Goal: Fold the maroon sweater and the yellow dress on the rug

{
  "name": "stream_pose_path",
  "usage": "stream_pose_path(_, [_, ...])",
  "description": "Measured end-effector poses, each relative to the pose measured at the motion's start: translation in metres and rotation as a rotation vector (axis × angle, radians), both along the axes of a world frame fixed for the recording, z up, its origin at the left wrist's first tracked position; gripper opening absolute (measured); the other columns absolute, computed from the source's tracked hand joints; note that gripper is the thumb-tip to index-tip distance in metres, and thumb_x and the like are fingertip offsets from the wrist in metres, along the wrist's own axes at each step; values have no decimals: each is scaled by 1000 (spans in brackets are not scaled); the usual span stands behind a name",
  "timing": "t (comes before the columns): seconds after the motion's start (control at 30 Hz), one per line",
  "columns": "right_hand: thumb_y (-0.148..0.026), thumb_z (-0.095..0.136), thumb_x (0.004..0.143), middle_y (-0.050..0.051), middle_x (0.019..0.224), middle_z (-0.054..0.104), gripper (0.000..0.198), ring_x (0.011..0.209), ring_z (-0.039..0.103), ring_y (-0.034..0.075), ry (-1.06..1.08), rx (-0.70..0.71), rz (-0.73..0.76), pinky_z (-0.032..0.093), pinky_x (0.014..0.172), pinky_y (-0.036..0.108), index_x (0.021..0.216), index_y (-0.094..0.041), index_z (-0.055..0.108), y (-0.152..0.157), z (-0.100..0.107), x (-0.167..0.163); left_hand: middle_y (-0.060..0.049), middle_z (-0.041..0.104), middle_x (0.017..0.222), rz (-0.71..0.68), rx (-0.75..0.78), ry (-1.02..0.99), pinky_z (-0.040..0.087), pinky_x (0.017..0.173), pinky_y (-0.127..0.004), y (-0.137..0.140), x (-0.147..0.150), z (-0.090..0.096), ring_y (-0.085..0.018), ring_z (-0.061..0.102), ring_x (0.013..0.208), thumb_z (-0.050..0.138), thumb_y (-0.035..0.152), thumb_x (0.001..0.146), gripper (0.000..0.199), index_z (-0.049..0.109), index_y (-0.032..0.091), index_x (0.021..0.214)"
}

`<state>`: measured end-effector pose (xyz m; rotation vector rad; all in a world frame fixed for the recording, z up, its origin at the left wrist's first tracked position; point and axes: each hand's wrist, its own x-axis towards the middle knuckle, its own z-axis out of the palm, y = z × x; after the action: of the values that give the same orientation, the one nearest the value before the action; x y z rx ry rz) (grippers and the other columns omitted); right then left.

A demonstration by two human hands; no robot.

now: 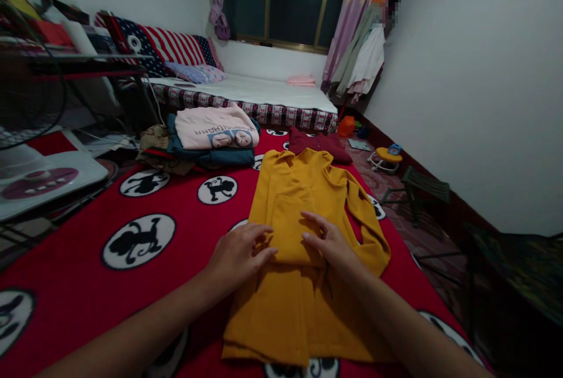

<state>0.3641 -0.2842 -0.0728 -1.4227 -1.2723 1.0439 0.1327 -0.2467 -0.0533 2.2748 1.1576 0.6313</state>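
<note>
Here, low in the middle of the frame, your left hand (240, 255) and your right hand (328, 243) lie flat on a mustard-yellow top (303, 261) spread on the bed's red blanket (88, 231). Neither grip is closed: both hands are open, palms down, fingers stretched, the fingertips pressing a folded panel of cloth at the top's middle. The left fingertips rest on that panel's left edge and the right ones on its surface; nothing is pinched or lifted.

By the look of it, you are partway through folding: the left side is already turned in over the body, while the right sleeve (367, 214) hangs loose toward the right edge of the bed. The next move would call for taking that sleeve and bringing it across, keeping the folded panel pinned so it does not slip.

The top's long axis runs from the bottom centre of the frame up and slightly right, collar pointing away from you, hem nearest you. A pile of folded clothes (211, 140) sits well apart in the upper left, and a dark red garment (319, 145) lies just beyond the collar.
</note>
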Motion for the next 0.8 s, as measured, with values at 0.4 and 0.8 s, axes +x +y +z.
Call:
stream_pose_path(0.4, [-20,70,64,8,135,56,62,128,49,23,221,39,74,35,109,44,125,-25,60,3,10,-16,1,64,71,-36,-124,-128,39,58,-23,-6,6,-2,-13,57,60,57,26,79,31,65,22,109])
stream_pose_path(0.8, [-27,56,86,16,142,43,40,125,46,31,-1020,435,-4,41,101,52,126,-23,58,-20,31,-13,-7,63,108,-173,117,79,47,88,-31,5,15,18,-21,60,100,48,22,88,30,65,21,113])
